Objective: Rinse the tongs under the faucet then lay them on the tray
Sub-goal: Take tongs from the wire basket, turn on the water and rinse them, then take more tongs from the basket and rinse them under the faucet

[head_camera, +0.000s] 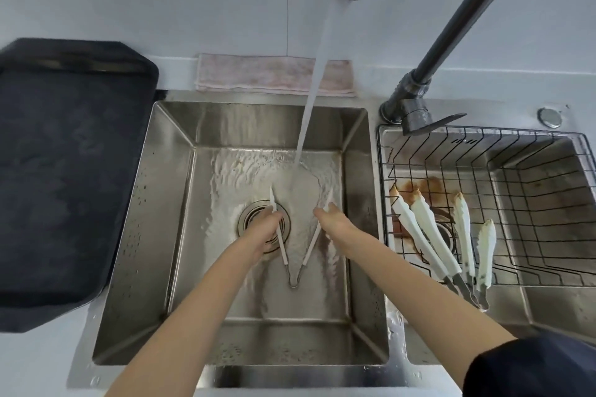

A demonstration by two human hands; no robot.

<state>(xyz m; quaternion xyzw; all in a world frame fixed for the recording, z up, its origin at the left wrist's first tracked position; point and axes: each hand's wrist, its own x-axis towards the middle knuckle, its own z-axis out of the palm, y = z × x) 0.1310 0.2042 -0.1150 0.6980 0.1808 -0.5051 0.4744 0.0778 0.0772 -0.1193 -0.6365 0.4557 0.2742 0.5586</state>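
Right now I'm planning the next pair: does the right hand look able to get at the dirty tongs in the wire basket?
Probably yes. The right hand would first have to let go of the tongs under the water. The dirty tongs lie uncovered in the open-topped wire basket just to its right, handles toward the person.

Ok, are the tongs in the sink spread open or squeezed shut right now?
Spread open. The tongs form a wide V: left hand holds one arm, right hand the other, tips far apart under the water stream.
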